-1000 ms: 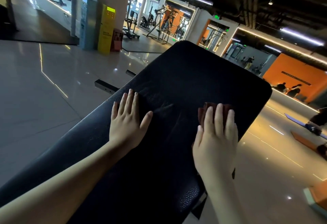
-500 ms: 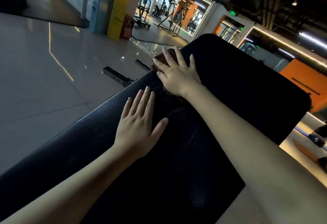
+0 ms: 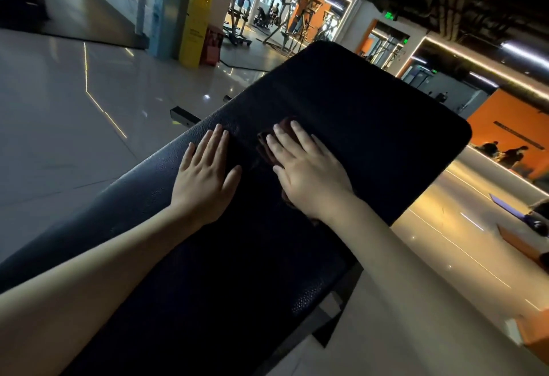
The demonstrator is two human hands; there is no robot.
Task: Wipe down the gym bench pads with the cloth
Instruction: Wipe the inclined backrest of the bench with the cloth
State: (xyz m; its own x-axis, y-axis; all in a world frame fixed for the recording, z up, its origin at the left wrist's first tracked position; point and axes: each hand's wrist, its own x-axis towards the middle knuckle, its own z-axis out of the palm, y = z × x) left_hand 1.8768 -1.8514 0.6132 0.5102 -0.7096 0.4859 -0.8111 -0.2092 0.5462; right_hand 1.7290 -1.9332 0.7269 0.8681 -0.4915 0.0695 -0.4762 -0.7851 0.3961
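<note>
A long black bench pad runs from the lower left toward the upper right of the head view. My left hand lies flat on the pad near its left edge, fingers straight. Just to its right, my right hand presses a dark reddish-brown cloth onto the pad with straight fingers. Most of the cloth is hidden under that hand; only its front and left edge show.
Glossy tiled floor surrounds the bench. A metal bench foot sticks out at the left. A yellow stand and gym machines stand far behind. People sit by the orange wall at the right.
My right hand has drawn the cloth back from the pad's far left edge to the middle, beside my left hand. Before that it swept from the right edge to the left. The left hand stays planted.
</note>
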